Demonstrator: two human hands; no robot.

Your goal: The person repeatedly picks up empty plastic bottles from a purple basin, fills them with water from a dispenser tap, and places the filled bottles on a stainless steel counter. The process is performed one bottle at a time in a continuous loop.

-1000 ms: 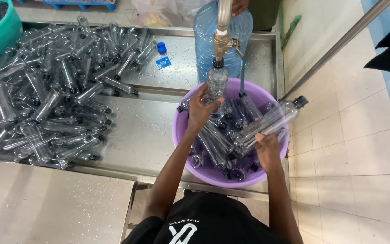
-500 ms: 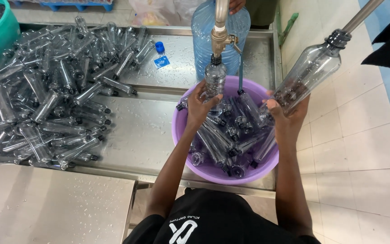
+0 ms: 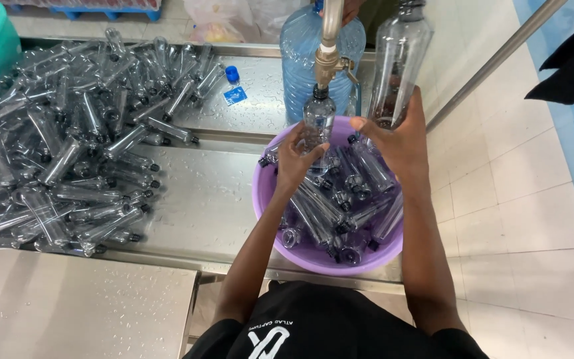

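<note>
Since a moment ago the right hand (image 3: pixel 403 136) has swung its clear plastic bottle (image 3: pixel 401 63) from a slant out over the tiled floor (image 3: pixel 513 199) to nearly upright, cap end up, just beside the brass tap (image 3: pixel 330 56); a second ago that bottle lay low across the purple basin (image 3: pixel 264 199). The right grip is closed around the bottle's base, fingers wrapped. The left hand (image 3: pixel 297 159) has stayed put, its grip closed on a smaller clear bottle (image 3: pixel 319 126) held upright with its neck right under the tap's spout, so filling looks to be under way there while the lifted bottle waits alongside. The basin is smooth, round plastic, full of ribbed, see-through bottles lying every way, some with dark caps. Behind the tap stands a large blue translucent water jug (image 3: pixel 300 60). The steel bench (image 3: pixel 207 213) is wet and shiny, beaded with drops, and a heap of empty clear bottles (image 3: pixel 68 146) covers its left part, with a blue cap (image 3: pixel 232 74) near the far rim.
</note>
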